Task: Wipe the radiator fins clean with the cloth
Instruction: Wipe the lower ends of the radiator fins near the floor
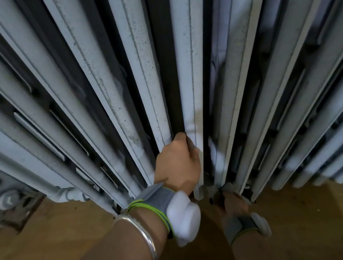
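Note:
The grey-white radiator [104, 90] fills the view, its long dusty fins running down to the floor. My left hand [177, 164] grips the middle fin [190, 62] near its lower end, fingers curled into the dark gap on its left. A white cloth [217, 158] appears wrapped round that fin, showing above my thumb and in the gap on the fin's right. My right hand [234, 202] is lower, at the radiator's bottom edge, and its fingers are hidden under the fins.
A brown wooden floor [61, 242] lies below the radiator. A pipe fitting with a valve [7, 200] sits at the lower left. Both wrists wear grey bands with white sensors, and the left also has a silver bangle.

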`<state>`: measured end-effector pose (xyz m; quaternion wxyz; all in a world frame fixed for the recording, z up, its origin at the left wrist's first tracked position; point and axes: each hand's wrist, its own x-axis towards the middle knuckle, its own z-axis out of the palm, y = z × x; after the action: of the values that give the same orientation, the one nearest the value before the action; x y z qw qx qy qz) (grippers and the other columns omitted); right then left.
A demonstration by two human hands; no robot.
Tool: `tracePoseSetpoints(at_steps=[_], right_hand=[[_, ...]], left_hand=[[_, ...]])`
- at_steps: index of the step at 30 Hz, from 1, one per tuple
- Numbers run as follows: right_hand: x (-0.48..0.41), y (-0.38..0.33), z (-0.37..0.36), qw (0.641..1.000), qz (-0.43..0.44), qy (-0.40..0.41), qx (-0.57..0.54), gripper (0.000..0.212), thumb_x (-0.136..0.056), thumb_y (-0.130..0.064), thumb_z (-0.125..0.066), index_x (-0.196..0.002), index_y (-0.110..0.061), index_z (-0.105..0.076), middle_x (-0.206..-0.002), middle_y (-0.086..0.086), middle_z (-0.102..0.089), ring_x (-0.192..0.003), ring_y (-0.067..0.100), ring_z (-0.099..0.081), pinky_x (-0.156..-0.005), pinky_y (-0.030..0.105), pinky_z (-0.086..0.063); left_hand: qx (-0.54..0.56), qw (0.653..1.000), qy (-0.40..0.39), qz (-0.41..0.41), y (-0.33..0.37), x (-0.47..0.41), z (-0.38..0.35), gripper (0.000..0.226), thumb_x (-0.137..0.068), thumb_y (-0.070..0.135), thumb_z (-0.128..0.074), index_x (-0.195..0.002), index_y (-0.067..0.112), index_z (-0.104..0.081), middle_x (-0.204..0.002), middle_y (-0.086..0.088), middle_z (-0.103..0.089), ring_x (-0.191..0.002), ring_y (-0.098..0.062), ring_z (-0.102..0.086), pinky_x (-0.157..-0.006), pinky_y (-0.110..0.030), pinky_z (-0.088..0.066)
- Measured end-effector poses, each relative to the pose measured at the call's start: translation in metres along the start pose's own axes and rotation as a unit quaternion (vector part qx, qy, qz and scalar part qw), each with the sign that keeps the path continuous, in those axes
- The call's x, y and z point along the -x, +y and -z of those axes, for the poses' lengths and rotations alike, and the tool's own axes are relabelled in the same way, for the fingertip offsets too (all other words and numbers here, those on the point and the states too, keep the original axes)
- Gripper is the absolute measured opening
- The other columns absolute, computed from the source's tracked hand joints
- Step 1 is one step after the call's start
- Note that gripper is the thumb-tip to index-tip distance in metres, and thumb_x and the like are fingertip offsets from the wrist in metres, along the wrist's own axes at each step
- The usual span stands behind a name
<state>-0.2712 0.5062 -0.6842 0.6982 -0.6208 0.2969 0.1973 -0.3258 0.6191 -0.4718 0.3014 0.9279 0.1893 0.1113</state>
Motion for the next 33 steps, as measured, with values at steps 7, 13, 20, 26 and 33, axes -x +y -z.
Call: tracePoseSetpoints(at_steps=[7,13,20,26,33], right_hand=[[0.045,-0.032,0.002,0.992,0.074,-0.028,-0.103,0.022,-0.093,-0.013,-0.057,-0.110,-0.001,-0.064,-0.104,0.022,-0.066,-0.086,0.028,-0.064,-0.073,0.028,-0.055],[0.087,-0.057,0.006,0.967,0.222,-0.048,-0.114,0.021,-0.090,-0.008,-0.061,-0.111,-0.012,-0.063,-0.107,0.010,-0.067,-0.103,0.030,-0.063,-0.091,0.051,-0.051],[0.102,-0.082,0.012,0.800,0.597,0.043,0.044,0.023,-0.089,-0.021,-0.054,-0.110,-0.013,-0.059,-0.108,0.005,-0.052,-0.102,-0.003,-0.049,-0.090,0.013,-0.039],[0.069,-0.083,0.007,0.739,0.653,0.024,0.162,0.023,-0.087,-0.019,-0.052,-0.108,-0.008,-0.054,-0.109,0.019,-0.050,-0.106,0.026,-0.047,-0.096,0.025,-0.036],[0.038,-0.043,0.015,0.758,0.609,0.003,0.234,0.022,-0.080,-0.016,-0.043,-0.102,-0.016,-0.050,-0.109,0.010,-0.047,-0.101,0.034,-0.050,-0.095,0.039,-0.039]], left_hand=[[-0.013,1.000,0.010,0.001,0.006,0.004,0.002,0.012,-0.093,0.023,-0.051,-0.101,0.014,-0.053,-0.105,-0.005,-0.066,-0.098,-0.025,-0.064,-0.084,-0.042,-0.053],[-0.030,0.999,0.022,0.021,0.015,0.007,0.002,0.013,-0.093,0.013,-0.044,-0.102,0.011,-0.054,-0.105,-0.008,-0.065,-0.098,-0.030,-0.061,-0.083,-0.042,-0.051],[-0.017,0.999,0.032,0.035,0.017,0.012,-0.003,0.014,-0.089,0.005,-0.043,-0.098,0.007,-0.053,-0.098,-0.011,-0.065,-0.091,-0.033,-0.060,-0.078,-0.045,-0.051],[-0.012,0.998,0.050,0.041,0.018,0.013,-0.008,0.013,-0.089,0.005,-0.043,-0.096,0.007,-0.053,-0.094,-0.012,-0.065,-0.088,-0.034,-0.061,-0.076,-0.046,-0.052],[-0.021,0.996,0.080,0.038,0.015,0.013,-0.014,0.010,-0.088,0.005,-0.042,-0.091,0.009,-0.051,-0.087,-0.011,-0.063,-0.081,-0.033,-0.060,-0.073,-0.047,-0.051]])
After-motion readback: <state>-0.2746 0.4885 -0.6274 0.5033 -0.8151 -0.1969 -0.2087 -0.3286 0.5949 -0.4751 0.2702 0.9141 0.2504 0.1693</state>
